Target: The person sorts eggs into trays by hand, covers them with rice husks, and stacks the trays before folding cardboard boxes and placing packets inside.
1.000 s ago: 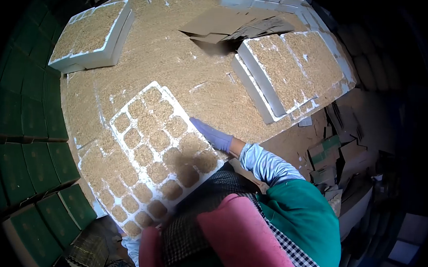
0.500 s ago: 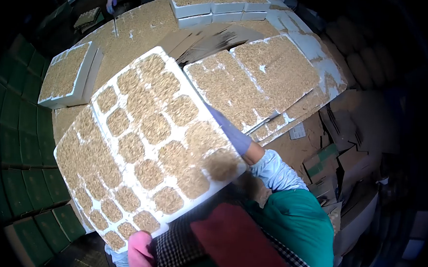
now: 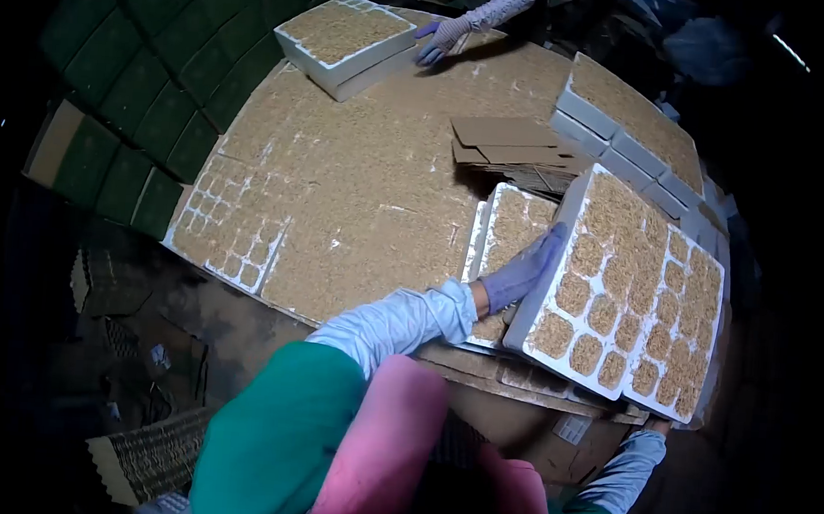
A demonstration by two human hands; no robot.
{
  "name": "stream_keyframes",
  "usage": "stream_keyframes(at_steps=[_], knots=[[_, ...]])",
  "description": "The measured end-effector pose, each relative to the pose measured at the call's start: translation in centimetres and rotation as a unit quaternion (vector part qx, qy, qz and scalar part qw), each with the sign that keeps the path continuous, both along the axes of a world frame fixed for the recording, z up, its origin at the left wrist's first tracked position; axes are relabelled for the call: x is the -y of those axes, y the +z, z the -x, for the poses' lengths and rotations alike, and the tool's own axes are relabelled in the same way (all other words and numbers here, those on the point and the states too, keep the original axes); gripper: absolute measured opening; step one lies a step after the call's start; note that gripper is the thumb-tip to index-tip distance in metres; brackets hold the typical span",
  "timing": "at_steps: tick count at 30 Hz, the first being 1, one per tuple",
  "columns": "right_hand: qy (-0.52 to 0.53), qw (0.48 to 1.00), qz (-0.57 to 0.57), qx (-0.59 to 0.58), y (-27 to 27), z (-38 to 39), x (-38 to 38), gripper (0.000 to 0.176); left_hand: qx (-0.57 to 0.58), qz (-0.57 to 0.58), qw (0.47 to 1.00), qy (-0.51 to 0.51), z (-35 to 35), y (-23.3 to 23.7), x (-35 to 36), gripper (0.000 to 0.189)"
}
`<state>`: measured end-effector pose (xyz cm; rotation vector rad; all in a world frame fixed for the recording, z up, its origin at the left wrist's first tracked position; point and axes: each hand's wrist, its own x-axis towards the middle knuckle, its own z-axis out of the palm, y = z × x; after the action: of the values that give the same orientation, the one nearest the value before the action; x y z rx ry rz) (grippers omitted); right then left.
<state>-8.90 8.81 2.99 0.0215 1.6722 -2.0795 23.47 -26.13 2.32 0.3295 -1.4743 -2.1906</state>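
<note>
A white foam tray filled with brown grain-like material is tilted over the table's right side. My left hand, in a purple glove, presses along its left side with the fingers together. At the lower right corner my right hand reaches under the tray and supports it; its fingers are hidden. Partly behind the raised tray lie other filled trays, stacked near the table's front edge.
Grain covers the round table. Cardboard sheets lie near the middle. Filled trays are stacked at back right. Another person's gloved hand is beside a tray stack at the back. Green boxes stand left.
The view has turned, and the held tray now appears farther right, above the stacked trays. The other person's hand is now close to the back tray stack.
</note>
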Motion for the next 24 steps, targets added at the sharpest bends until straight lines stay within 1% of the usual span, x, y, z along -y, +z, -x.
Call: stream_keyframes(at_steps=[1, 2, 3, 4, 6, 7, 8, 9, 10, 11, 12, 13, 14, 15, 16, 17, 18, 19, 20, 21, 22, 23, 24], knots=[[-0.017, 1.000, -0.010, 0.001, -2.0, 2.0, -0.1, 0.045, 0.072, 0.006, 0.997, -0.013, -1.0, 3.9, -0.6, 0.060], [-0.038, 0.999, -0.021, -0.006, -2.8, 2.9, 0.0, 0.045, 0.079, 0.200, 0.976, 0.034, -0.4, 3.6, -0.6, 0.058], [-0.057, 0.998, -0.035, -0.009, -3.4, 3.8, -0.3, 0.045, 0.136, 0.198, 0.970, 0.024, -0.2, 3.4, -0.4, 0.058], [-0.077, 0.996, -0.051, -0.017, -3.9, 3.8, -0.7, 0.045, 0.189, 0.192, 0.963, 0.010, -1.3, 6.4, -0.5, 0.059], [-0.113, 0.989, -0.091, -0.035, -4.4, 4.9, -1.7, 0.045, 0.204, 0.336, 0.918, 0.054, 0.0, 4.3, -0.1, 0.063], [-0.133, 0.984, -0.112, -0.041, -4.3, 4.8, -2.3, 0.045, 0.223, 0.322, 0.918, 0.069, 0.3, 4.0, -0.2, 0.064], [-0.153, 0.977, -0.136, -0.056, -4.2, 5.2, -3.4, 0.045, 0.231, 0.316, 0.917, 0.074, -0.9, 5.3, -0.3, 0.064], [-0.176, 0.968, -0.160, -0.075, -3.7, 5.2, -4.4, 0.045, 0.220, 0.301, 0.924, 0.082, -2.9, 7.8, -0.2, 0.065], [-0.209, 0.954, -0.186, -0.104, -3.2, 5.1, -5.8, 0.045, 0.208, 0.287, 0.931, 0.090, -5.1, 9.0, 0.1, 0.065], [-0.243, 0.936, -0.212, -0.138, -2.7, 4.5, -6.9, 0.045, 0.195, 0.331, 0.919, 0.094, -7.7, 8.1, 1.2, 0.062], [-0.273, 0.918, -0.231, -0.173, -2.3, 3.4, -8.1, 0.045, 0.211, 0.336, 0.913, 0.093, -11.1, 7.9, 2.5, 0.059], [-0.297, 0.902, -0.242, -0.198, -2.0, 1.0, -8.8, 0.045, 0.202, 0.409, 0.873, 0.169, -15.0, 4.6, 4.8, 0.055], [-0.293, 0.908, -0.232, -0.188, -1.8, -2.5, -9.0, 0.045, 0.288, 0.397, 0.848, 0.199, -20.0, 4.7, 5.8, 0.053], [-0.252, 0.936, -0.204, -0.139, -2.5, -7.1, -8.7, 0.045, 0.341, 0.370, 0.829, 0.245, -25.2, 2.9, 7.3, 0.051], [-0.192, 0.964, -0.174, -0.053, -3.4, -11.9, -8.4, 0.045, 0.408, 0.332, 0.807, 0.269, -30.9, 2.1, 8.9, 0.054], [-0.132, 0.977, -0.161, 0.041, -4.8, -19.7, -6.4, 0.032, 0.503, 0.139, 0.781, 0.344, -41.4, 1.2, 11.3, 0.057], [-0.075, 0.978, -0.142, 0.135, -7.1, -27.6, -3.5, 0.026, 0.554, 0.218, 0.701, 0.393, -47.6, -1.1, 12.9, 0.060], [0.077, 0.963, -0.182, 0.181, -9.3, -32.2, -2.0, 0.024, 0.594, 0.224, 0.655, 0.411, -53.1, -2.3, 14.1, 0.061], [0.202, 0.925, -0.231, 0.226, -9.7, -37.4, 1.4, 0.026, 0.615, 0.204, 0.637, 0.419, -57.3, -1.9, 15.4, 0.062], [0.269, 0.890, -0.294, 0.220, -8.0, -42.9, 6.4, 0.029, 0.600, 0.221, 0.640, 0.426, -62.8, -4.5, 17.6, 0.064], [0.279, 0.876, -0.344, 0.190, -6.5, -47.9, 10.9, 0.034, 0.601, 0.211, 0.643, 0.424, -66.8, -6.3, 19.7, 0.066], [0.338, 0.872, -0.307, 0.175, -6.9, -51.3, 13.9, 0.038, 0.586, 0.193, 0.662, 0.425, -70.5, -8.0, 22.1, 0.067], [0.321, 0.878, -0.230, 0.270, -6.5, -54.8, 17.3, 0.040, 0.571, 0.172, 0.680, 0.427, -72.6, -9.5, 23.9, 0.068]])
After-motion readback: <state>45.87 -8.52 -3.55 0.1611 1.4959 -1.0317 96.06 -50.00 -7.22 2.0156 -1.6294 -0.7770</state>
